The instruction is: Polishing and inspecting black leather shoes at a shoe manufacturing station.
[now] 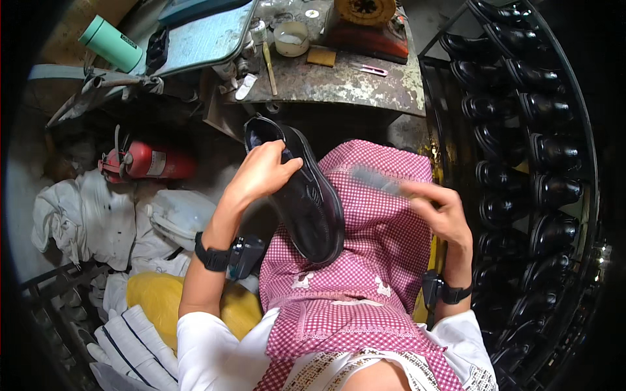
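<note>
My left hand (261,173) grips a black leather shoe (306,195) by its side, sole turned up, resting on my pink checked apron (372,241). My right hand (440,212) holds a small brush (377,179), blurred by motion, just right of the shoe and above the apron. Both wrists wear black bands.
A worn metal workbench (352,81) ahead carries a white cup (291,38), a stick and small tools. A rack of several black shoes (535,150) stands on the right. A red fire extinguisher (147,159), white cloths and a yellow bag (156,296) lie on the left.
</note>
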Demonstrator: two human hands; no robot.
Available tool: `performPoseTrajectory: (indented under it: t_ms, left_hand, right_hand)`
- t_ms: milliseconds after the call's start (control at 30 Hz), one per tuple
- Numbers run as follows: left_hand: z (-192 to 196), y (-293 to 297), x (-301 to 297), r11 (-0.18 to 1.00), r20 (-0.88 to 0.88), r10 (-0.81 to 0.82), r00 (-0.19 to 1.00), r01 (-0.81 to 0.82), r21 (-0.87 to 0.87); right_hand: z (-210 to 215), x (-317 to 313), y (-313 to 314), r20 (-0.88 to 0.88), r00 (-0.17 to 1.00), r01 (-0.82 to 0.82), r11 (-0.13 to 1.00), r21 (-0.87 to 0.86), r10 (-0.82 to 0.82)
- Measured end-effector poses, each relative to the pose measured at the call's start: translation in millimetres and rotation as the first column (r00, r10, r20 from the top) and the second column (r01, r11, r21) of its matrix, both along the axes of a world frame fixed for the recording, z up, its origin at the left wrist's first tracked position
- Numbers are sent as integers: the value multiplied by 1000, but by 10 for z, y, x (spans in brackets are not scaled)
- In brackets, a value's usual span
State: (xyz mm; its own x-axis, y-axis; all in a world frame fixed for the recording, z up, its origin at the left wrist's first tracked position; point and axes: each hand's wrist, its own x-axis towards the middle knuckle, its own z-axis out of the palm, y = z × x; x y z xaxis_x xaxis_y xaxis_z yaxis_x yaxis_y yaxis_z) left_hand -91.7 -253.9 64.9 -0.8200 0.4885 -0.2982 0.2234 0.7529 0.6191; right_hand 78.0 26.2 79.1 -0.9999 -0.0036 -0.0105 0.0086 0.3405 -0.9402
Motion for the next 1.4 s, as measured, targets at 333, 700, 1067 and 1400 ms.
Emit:
performPoseTrajectory:
  t_ms: [333,700,1067,1400]
  left_hand:
    - [893,531,280,946,-945,-138,297,321,-37]
    - [888,1619,633,582,-924,-46,379,762,283]
    - [1029,2756,1678,403,-158,-453,877,359,842]
    - [1070,3151,2779,-460,-861,-509,18,839,289]
  right_hand:
    - [-150,182,106,299,673,704,461,-540,-677]
    - [-456,704,119,34,580,664,448,-599,-814]
    - [-223,2058,211,-138,424,895,438,-88,-895]
    - [-434,4272,-799,248,-496,605,-536,-588,-832]
